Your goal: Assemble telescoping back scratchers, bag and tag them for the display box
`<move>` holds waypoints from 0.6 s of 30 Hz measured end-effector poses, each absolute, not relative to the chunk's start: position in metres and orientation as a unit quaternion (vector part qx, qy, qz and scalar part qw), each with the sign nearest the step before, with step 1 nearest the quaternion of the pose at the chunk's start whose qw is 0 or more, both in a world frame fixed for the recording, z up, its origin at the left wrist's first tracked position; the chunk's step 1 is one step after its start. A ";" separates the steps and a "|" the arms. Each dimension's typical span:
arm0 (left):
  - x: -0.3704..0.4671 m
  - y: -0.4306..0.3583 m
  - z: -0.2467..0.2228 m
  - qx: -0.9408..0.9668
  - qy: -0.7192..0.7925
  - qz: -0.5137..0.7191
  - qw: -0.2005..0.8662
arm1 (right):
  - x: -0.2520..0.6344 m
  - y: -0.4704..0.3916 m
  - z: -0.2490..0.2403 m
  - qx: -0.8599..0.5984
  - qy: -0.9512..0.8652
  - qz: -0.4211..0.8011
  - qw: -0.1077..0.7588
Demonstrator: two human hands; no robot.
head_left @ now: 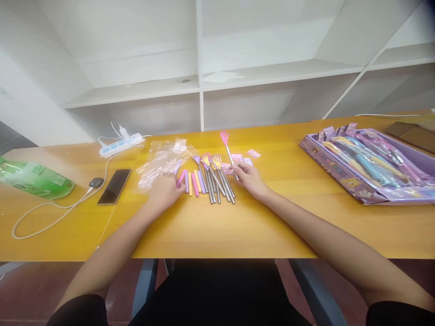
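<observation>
From where I stand, the person's left hand (165, 190) has its fingers closed on a pink grip (181, 178), at the left end of a row of coloured grips (195, 184) lying just right of that hand. The right hand (249, 179) is pinched around the metal rod of a pink-headed scratcher (230, 155), whose head points away, beyond the fingers. Between the two hands, more metal scratchers (210, 186) lie bunched on the bench (217, 235). Clear plastic bags (159, 158) spread just beyond the left hand; small pink cards (253, 153) lie beyond the right. Well to the right hand's right sits a purple box (335, 170) of wrapped items.
</observation>
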State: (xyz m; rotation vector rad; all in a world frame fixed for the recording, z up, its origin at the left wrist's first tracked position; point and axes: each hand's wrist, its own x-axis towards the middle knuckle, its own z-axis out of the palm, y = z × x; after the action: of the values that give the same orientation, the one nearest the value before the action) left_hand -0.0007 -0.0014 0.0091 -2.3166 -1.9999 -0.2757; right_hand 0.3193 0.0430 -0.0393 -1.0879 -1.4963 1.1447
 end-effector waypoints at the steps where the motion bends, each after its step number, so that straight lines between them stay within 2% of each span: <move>1: -0.002 -0.003 0.011 -0.761 -0.639 -0.106 0.035 | 0.320 0.043 -0.038 -0.434 -0.599 0.480 0.473; 7: -0.012 -0.016 0.013 -0.818 -0.549 -0.170 -0.013 | 0.332 0.043 -0.034 -0.372 -0.576 0.519 0.510; 18: -0.017 -0.017 0.005 -0.855 -0.461 -0.232 -0.043 | 0.344 0.034 -0.019 -0.299 -0.525 0.663 0.442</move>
State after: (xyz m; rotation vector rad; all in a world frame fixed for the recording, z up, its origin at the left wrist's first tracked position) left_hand -0.0168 -0.0174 0.0050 -2.7629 -1.4901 -0.7506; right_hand 0.3436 0.0345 -0.0189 -0.7418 -1.3036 1.6455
